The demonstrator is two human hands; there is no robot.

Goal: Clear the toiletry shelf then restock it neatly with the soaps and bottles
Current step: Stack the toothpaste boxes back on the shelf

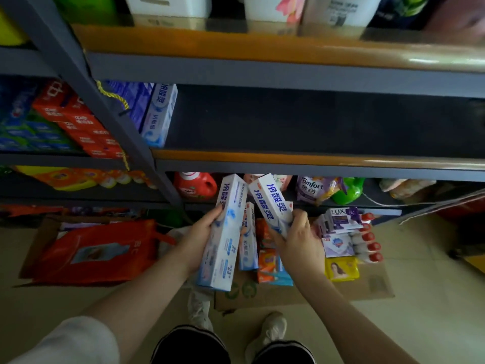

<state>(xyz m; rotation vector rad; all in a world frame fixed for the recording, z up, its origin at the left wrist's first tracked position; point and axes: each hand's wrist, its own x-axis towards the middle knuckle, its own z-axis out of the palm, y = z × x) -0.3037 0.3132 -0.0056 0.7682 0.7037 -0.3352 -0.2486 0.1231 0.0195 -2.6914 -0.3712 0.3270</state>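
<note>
Landmark: the middle shelf [315,156], mostly bare, judged cleared and ready for restocking.
Left hand [199,240]: clamped around one long toothpaste box [224,237], held upright below the shelf, seemingly so it can be lifted in end-first.
Right hand [296,237]: curled around the lower end of a second toothpaste box [270,203], tilted toward the shelf edge.
Already on the shelf: a small stack of matching boxes [157,114] is stood at its far left, so the row appears to be built from that end.
Below the shelf: soaps [338,232] and five red-capped bottles [367,237] are laid on flat cardboard [301,292] on the floor, awaiting their turn.
Count: two boxes in hand, one per hand; a third is seen between them, lower down.
</note>
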